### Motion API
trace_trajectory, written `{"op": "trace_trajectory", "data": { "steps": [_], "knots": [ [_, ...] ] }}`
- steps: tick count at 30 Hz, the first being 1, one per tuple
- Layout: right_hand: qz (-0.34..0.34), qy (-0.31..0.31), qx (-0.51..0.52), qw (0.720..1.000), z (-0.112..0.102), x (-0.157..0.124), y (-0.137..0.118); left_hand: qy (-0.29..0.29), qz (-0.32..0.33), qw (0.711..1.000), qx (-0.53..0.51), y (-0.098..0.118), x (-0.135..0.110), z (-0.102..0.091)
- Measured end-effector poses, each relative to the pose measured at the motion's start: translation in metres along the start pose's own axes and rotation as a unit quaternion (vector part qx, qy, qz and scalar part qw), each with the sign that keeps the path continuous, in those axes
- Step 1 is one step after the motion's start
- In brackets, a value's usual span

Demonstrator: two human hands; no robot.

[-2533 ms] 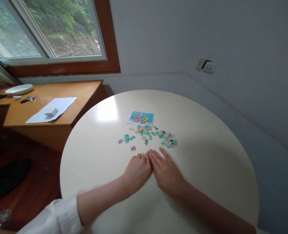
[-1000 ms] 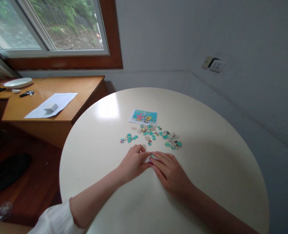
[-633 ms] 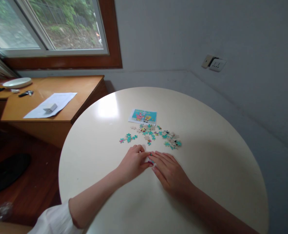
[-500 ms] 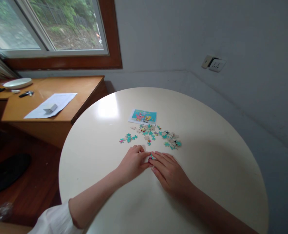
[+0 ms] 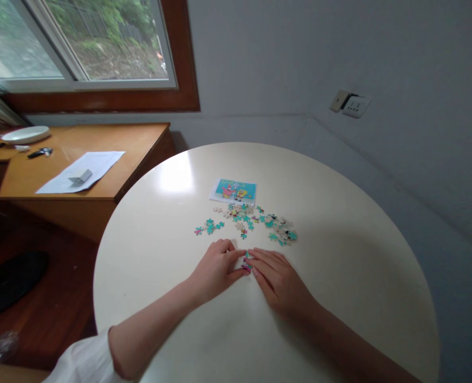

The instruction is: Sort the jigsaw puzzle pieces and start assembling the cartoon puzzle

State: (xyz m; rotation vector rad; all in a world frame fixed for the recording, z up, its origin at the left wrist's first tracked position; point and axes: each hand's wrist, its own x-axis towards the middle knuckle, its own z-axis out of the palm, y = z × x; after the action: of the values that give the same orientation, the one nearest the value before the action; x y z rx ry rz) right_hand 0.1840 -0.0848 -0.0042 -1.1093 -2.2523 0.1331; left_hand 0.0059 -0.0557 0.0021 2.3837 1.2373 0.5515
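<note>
A small cluster of jigsaw puzzle pieces (image 5: 246, 262), teal and pink, lies on the table between my two hands. My left hand (image 5: 216, 268) grips its left side, thumb at the near edge and index finger at the far edge, the other fingers curled in. From the right, my right hand (image 5: 278, 277) holds the same pieces, its fingers close together and partly covering them. Beyond the hands lie loose puzzle pieces (image 5: 241, 217), some teal side up, some plain beige. A smaller group of teal pieces (image 5: 210, 226) is on the left.
A picture sheet (image 5: 234, 192) with cartoon figures lies behind the loose pieces on the round white table (image 5: 339, 298). At the left, a wooden desk (image 5: 140, 139) bears a paper sheet (image 5: 100, 162), a small white block (image 5: 80, 176) and a white plate (image 5: 26, 134).
My right fingers have shifted slightly, and more of the pink part of the joined pieces shows. My left thumb remains against them. The view has moved a little.
</note>
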Motion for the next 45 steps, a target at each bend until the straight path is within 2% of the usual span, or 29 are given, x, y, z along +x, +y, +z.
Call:
{"op": "trace_trajectory", "data": {
  "steps": [5, 13, 15, 20, 23, 27, 33, 38, 45],
  "knots": [
    [0.020, 0.000, 0.030, 0.999, -0.003, 0.001, -0.002, 0.005, 0.003, 1.000, -0.008, -0.003, -0.002, 0.002],
    [0.071, 0.060, 0.070, 0.993, -0.006, 0.004, 0.002, 0.004, -0.014, 1.000, -0.018, -0.002, -0.002, 0.000],
    [0.079, 0.079, 0.073, 0.991, -0.006, 0.004, 0.006, 0.039, -0.014, 0.998, -0.044, -0.001, -0.001, -0.002],
    [0.080, 0.152, 0.049, 0.984, -0.010, 0.006, 0.021, 0.191, -0.041, 0.974, -0.112, -0.005, 0.000, -0.014],
    [0.090, 0.182, 0.040, 0.978, -0.012, 0.005, 0.027, 0.237, -0.083, 0.957, -0.145, -0.009, 0.004, -0.025],
    [0.117, 0.191, 0.039, 0.974, -0.012, 0.004, 0.029, 0.266, -0.147, 0.933, -0.193, -0.015, 0.008, -0.035],
    [0.134, 0.180, 0.045, 0.974, -0.012, 0.004, 0.030, 0.297, -0.197, 0.896, -0.267, -0.024, 0.010, -0.036],
    [0.130, 0.173, 0.057, 0.975, -0.014, 0.005, 0.032, 0.338, -0.183, 0.879, -0.281, -0.030, 0.012, -0.039],
    [0.139, 0.187, 0.038, 0.972, -0.016, 0.008, 0.031, 0.338, -0.137, 0.877, -0.313, -0.029, 0.014, -0.040]
  ]
}}
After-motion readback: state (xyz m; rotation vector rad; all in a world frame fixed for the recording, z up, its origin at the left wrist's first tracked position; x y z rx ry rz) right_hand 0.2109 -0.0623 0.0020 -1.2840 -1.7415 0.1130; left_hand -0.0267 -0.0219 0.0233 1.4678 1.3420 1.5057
